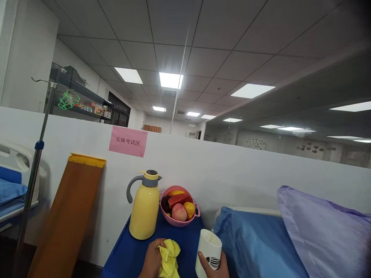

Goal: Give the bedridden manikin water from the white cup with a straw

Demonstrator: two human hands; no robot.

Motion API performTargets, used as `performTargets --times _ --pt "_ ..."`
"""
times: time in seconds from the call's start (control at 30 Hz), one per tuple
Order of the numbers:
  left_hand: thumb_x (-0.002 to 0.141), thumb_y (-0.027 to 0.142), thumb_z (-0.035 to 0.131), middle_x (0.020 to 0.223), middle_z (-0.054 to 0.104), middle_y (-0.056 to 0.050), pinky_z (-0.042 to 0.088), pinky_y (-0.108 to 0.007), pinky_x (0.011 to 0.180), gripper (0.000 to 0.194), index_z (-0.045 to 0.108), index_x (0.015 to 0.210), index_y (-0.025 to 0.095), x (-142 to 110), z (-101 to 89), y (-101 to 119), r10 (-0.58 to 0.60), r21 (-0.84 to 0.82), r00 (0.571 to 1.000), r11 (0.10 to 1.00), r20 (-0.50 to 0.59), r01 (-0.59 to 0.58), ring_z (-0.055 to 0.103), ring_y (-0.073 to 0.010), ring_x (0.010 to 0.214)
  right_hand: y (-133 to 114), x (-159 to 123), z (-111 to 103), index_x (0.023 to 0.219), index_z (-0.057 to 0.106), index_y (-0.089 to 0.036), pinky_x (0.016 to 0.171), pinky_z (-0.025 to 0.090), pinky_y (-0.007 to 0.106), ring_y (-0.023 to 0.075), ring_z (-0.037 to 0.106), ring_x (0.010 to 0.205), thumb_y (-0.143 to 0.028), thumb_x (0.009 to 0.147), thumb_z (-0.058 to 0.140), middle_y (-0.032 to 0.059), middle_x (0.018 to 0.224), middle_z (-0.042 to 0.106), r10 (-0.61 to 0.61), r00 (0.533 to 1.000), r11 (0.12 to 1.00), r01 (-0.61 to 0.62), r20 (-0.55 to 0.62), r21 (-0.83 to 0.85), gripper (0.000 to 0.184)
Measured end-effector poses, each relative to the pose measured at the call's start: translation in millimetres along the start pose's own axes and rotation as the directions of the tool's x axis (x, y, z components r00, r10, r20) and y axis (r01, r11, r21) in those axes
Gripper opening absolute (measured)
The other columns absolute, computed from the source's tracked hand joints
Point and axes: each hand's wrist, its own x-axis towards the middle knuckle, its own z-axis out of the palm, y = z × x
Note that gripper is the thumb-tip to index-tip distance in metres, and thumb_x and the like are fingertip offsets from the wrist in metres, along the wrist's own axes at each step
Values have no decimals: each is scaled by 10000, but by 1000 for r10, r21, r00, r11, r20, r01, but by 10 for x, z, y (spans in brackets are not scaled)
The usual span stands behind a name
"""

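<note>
My left hand (153, 258) is closed on a bunched yellow cloth (169, 258) above the blue-covered table (121, 256). In my right hand (216, 267) is a white cup (209, 244) with a black printed mark, held slightly tilted, its open mouth facing up. Just beyond the cloth stands a yellow thermos jug (144, 212) with a grey handle and a dark lid. Beside the jug, at the back of the table, a pink bowl (174, 222) holds several pieces of fruit, among them a peach and a red watermelon slice.
To the right lie a blue pillow (252, 239) and a lilac pillow (321, 227). A low white partition (232, 173) with a pink sign (128, 141) runs behind the table. At left, a brown board (69, 212) leans near a metal pole stand (36, 162) and a bed (14, 185).
</note>
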Motion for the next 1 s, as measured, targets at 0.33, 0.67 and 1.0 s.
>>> performTargets --times 0.33,0.67,1.0 --pt "531 73 425 1085 674 -87 498 -347 840 193 589 576 166 306 -144 27 192 441 978 872 87 -210 638 -208 946 215 107 388 1093 535 -222 807 505 408 277 632 877 -535 528 785 22 938 658 27 996 996 -35 88 86 693" --pt "483 40 383 1045 684 -100 473 -359 903 289 611 615 158 446 -145 -40 282 533 958 803 54 -267 625 -210 977 326 153 316 1214 445 -208 889 488 375 248 617 978 -431 553 805 61 1080 638 24 975 998 -38 221 58 785" --pt "555 2 430 1015 716 -72 480 -326 880 240 611 570 158 359 -84 -38 218 711 967 660 128 -243 637 -177 907 471 169 281 1152 461 -218 889 495 383 235 631 965 -342 522 810 46 1044 657 42 960 996 -62 276 64 731"
